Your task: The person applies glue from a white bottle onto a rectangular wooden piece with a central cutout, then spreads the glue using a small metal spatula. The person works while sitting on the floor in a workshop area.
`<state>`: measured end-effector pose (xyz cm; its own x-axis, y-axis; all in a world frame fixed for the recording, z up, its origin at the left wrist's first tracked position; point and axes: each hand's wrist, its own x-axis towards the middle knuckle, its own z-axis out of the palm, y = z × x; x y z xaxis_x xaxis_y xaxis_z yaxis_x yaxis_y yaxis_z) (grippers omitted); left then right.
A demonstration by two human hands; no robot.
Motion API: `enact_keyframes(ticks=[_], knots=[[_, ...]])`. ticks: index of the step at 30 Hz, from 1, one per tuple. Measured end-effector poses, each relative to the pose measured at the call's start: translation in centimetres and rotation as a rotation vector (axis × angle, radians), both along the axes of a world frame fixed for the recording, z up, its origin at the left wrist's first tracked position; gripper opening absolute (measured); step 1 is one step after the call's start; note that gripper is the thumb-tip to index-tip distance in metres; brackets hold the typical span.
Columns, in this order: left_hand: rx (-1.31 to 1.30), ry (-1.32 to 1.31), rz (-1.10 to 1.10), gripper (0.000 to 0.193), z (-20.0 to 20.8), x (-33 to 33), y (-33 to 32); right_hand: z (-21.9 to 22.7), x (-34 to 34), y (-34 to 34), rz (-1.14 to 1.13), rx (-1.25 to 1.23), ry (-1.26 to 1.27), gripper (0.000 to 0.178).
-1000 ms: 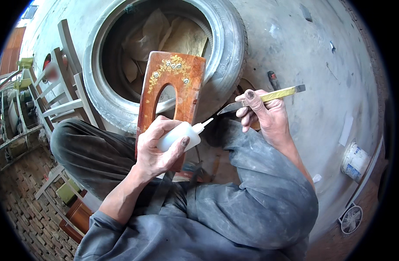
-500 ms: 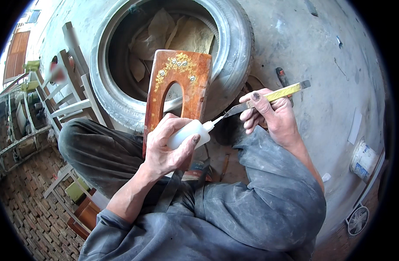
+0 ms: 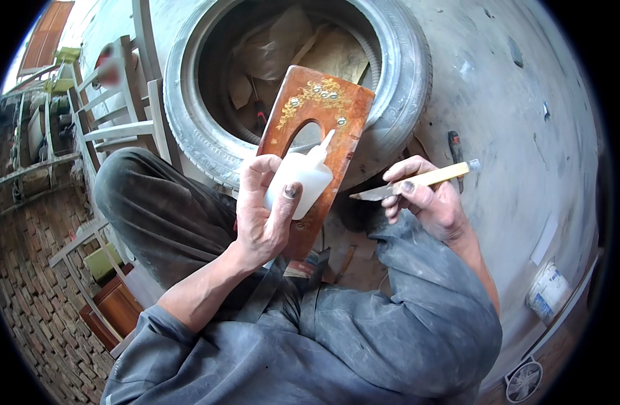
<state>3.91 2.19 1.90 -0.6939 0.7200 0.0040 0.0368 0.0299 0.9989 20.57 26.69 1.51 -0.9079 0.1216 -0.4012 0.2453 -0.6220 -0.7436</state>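
Observation:
My left hand (image 3: 259, 216) is closed around a white plastic squeeze bottle (image 3: 303, 179), whose thin nozzle points up and away from me. Behind the bottle, a glossy reddish-brown wooden panel (image 3: 347, 128) with gold floral decoration, small shiny inlays and an oval cut-out stands tilted over my lap. What props up its lower end is hidden. In my right hand (image 3: 428, 196) is a knife (image 3: 440, 175) with a pale yellow handle, pinched between thumb and fingers. Its dark pointed blade is directed left toward the panel's edge, apart from it and from the nozzle.
Beyond the panel lies a large grey tyre (image 3: 408, 74) with crumpled sheets inside. A red-and-black handled tool (image 3: 455, 152) rests on the floor at right, with a white bucket (image 3: 548, 291) farther right. Grey wooden frames (image 3: 121, 130) stand at left beside a brick floor (image 3: 33, 290).
The bottle's nozzle has left the knife blade and swung upward. The panel has tilted to the right. My right hand still holds the knife, now slightly lower and turned. The whole view has shifted.

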Motion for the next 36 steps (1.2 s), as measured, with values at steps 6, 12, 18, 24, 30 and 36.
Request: enact_keyframes(ticks=[6,12,18,24,30,36], knots=[[0.017,-0.051,0.012,0.031,-0.1,0.1,-0.2,-0.3,-1.1,-0.5,0.118,0.117,-0.057,0.031],[-0.051,0.002,-0.008,0.034,0.1,-0.1,-0.2,-0.5,-1.4,-0.8,0.118,0.174,-0.06,0.03],[-0.025,-0.034,-0.007,0.034,0.2,-0.1,0.0,-1.1,-1.0,-0.8,0.112,0.194,-0.054,0.029],[0.017,-0.077,0.0,0.033,0.2,0.1,0.2,-1.1,-0.8,-0.6,0.105,0.194,-0.049,0.029],[-0.001,-0.063,-0.016,0.032,0.3,-0.1,0.1,-1.0,-0.7,-0.7,0.082,0.172,-0.049,0.029],[-0.002,-0.029,0.0,0.032,0.2,-0.2,0.0,-1.2,-0.8,-0.9,0.066,0.162,-0.066,0.029]])
